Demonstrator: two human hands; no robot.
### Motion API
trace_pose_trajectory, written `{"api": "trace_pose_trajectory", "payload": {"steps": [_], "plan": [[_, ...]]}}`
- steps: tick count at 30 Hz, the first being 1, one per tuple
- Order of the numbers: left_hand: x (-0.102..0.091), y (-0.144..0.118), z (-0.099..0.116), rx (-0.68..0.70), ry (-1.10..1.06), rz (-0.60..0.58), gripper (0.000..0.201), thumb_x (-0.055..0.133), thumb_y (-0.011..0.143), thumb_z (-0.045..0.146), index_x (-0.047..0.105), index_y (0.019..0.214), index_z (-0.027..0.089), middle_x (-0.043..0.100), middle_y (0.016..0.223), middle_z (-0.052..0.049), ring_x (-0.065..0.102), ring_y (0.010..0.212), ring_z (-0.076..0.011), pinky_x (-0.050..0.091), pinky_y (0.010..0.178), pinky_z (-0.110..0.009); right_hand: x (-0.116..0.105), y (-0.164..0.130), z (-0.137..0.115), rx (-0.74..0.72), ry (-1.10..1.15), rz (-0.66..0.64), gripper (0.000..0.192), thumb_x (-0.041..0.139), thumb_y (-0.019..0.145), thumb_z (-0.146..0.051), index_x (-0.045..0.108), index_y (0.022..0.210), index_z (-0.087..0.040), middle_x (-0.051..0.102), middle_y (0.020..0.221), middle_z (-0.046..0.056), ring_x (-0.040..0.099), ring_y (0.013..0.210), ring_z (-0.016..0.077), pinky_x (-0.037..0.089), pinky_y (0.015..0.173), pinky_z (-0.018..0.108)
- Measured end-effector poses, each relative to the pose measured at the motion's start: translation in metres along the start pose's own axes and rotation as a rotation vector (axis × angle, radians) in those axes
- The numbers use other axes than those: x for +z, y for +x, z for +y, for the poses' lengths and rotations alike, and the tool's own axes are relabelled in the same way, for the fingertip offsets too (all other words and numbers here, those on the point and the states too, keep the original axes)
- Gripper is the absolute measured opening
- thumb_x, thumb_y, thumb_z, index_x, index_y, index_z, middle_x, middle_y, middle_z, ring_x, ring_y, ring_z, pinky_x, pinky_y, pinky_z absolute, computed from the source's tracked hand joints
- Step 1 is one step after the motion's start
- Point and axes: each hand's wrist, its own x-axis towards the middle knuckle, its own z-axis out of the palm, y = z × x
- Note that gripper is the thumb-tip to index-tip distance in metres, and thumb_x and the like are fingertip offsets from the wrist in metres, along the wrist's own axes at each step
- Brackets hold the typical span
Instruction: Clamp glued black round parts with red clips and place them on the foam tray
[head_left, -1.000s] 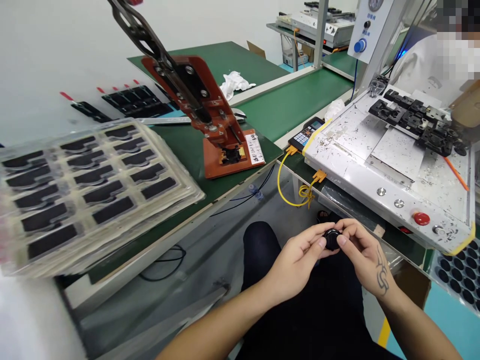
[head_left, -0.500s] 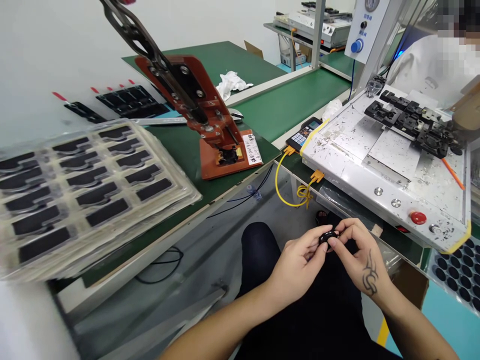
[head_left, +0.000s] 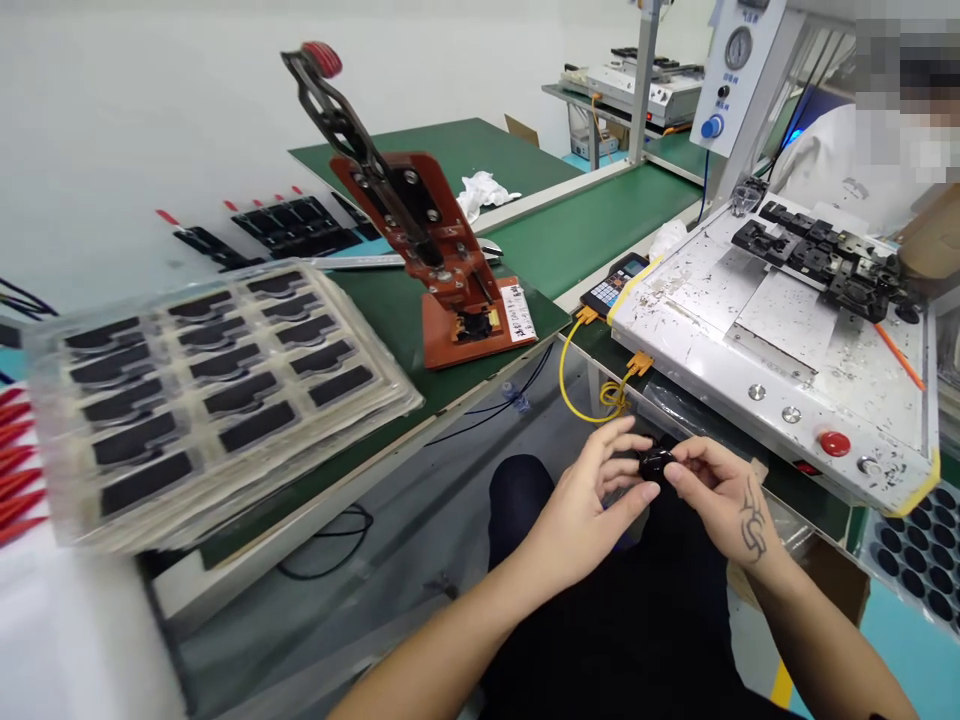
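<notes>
Over my lap, both hands meet around a small round black part (head_left: 655, 462). My right hand (head_left: 724, 500), with a tattoo on its back, pinches the part between thumb and fingers. My left hand (head_left: 589, 510) touches it from the left, its upper fingers spread and lifted. The part sits just below the front edge of a white, scuffed machine bed (head_left: 757, 330).
An orange hand press (head_left: 450, 280) with its black lever raised stands on the green bench. A stack of clear trays (head_left: 210, 370) with black parts lies at left. A yellow cable (head_left: 592, 385) hangs nearby. A tray of round black parts (head_left: 915, 545) sits at right. Another person sits at far right.
The fingers of my left hand have opened and lifted off the black part, while my right hand keeps hold of it. The camera view has tilted up slightly.
</notes>
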Motion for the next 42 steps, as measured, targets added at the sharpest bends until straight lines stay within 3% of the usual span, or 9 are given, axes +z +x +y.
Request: {"api": "trace_pose_trajectory", "payload": {"steps": [3,6,12,19,27,32,36,39,42], "plan": [[0.003,-0.003,0.003,-0.059,-0.038,0.039,0.023,0.074,0.097,0.03,0.066,0.116,0.02,0.077,0.102,-0.005,0.078,0.087,-0.0184,0.065,0.085,-0.033,0.008,0.001,0.006,0.107,0.161,0.014,0.031,0.081,0.094,-0.051,0.072,0.096,-0.022,0.063,0.071,-0.003,0.055,0.057,0.0118,0.048,0.053,0.025],[0.002,-0.006,0.01,-0.057,-0.021,0.058,0.012,0.072,0.098,0.028,0.069,0.104,0.019,0.076,0.09,-0.002,0.077,0.079,-0.0171,0.064,0.079,-0.031,0.015,0.0,0.008,0.122,0.186,-0.003,0.035,0.08,0.094,-0.055,0.071,0.099,-0.021,0.064,0.07,-0.002,0.058,0.056,0.012,0.05,0.052,0.024],[0.0,-0.01,0.017,-0.049,0.03,0.076,0.017,0.071,0.097,0.028,0.071,0.111,0.017,0.075,0.086,-0.002,0.077,0.077,-0.0169,0.063,0.078,-0.03,0.02,-0.003,0.0,0.036,0.072,0.009,0.032,0.077,0.096,-0.052,0.075,0.105,-0.021,0.071,0.078,0.001,0.064,0.062,0.0144,0.056,0.055,0.026],[-0.001,-0.012,0.016,0.021,0.124,0.107,0.015,0.069,0.1,0.031,0.072,0.106,0.017,0.077,0.087,-0.003,0.077,0.075,-0.0173,0.063,0.074,-0.029,0.024,-0.007,0.001,-0.067,-0.003,0.023,0.021,0.073,0.101,-0.043,0.073,0.104,-0.022,0.074,0.088,0.003,0.071,0.075,0.0173,0.063,0.07,0.03],[-0.003,-0.014,0.016,0.085,0.205,0.145,0.012,0.065,0.102,0.029,0.07,0.101,0.018,0.075,0.084,-0.002,0.074,0.075,-0.0168,0.059,0.074,-0.029,0.034,-0.003,0.003,-0.114,0.004,0.012,0.019,0.071,0.103,-0.042,0.07,0.102,-0.023,0.074,0.089,0.003,0.072,0.075,0.0177,0.061,0.068,0.029],[-0.013,-0.018,0.021,0.093,0.197,0.219,0.013,0.066,0.101,0.032,0.068,0.099,0.019,0.071,0.079,-0.001,0.073,0.073,-0.017,0.059,0.074,-0.03,0.042,0.008,-0.005,-0.16,-0.045,-0.013,0.025,0.072,0.101,-0.047,0.073,0.101,-0.022,0.079,0.088,0.005,0.075,0.075,0.0199,0.064,0.067,0.031],[-0.029,-0.032,0.038,0.151,0.139,0.239,0.02,0.067,0.101,0.034,0.069,0.112,0.018,0.075,0.086,-0.004,0.075,0.078,-0.0189,0.058,0.075,-0.03,0.054,0.025,-0.015,-0.295,-0.062,-0.104,0.021,0.076,0.098,-0.043,0.076,0.104,-0.023,0.081,0.093,0.006,0.078,0.077,0.0219,0.068,0.069,0.033],[-0.043,-0.049,0.046,0.208,0.082,0.342,0.024,0.066,0.101,0.035,0.071,0.114,0.016,0.076,0.091,-0.007,0.075,0.08,-0.0199,0.059,0.076,-0.031,0.077,0.042,-0.018,-0.403,-0.031,-0.185,0.02,0.079,0.096,-0.04,0.077,0.107,-0.023,0.082,0.097,0.007,0.079,0.079,0.0226,0.069,0.071,0.034],[-0.054,-0.072,0.045,0.271,0.17,0.597,0.023,0.066,0.1,0.034,0.075,0.112,0.016,0.079,0.097,-0.009,0.074,0.083,-0.0207,0.059,0.079,-0.031,0.111,0.053,-0.019,-0.439,-0.012,-0.299,0.023,0.081,0.095,-0.04,0.077,0.109,-0.022,0.082,0.099,0.009,0.079,0.08,0.0235,0.068,0.072,0.035]]}}
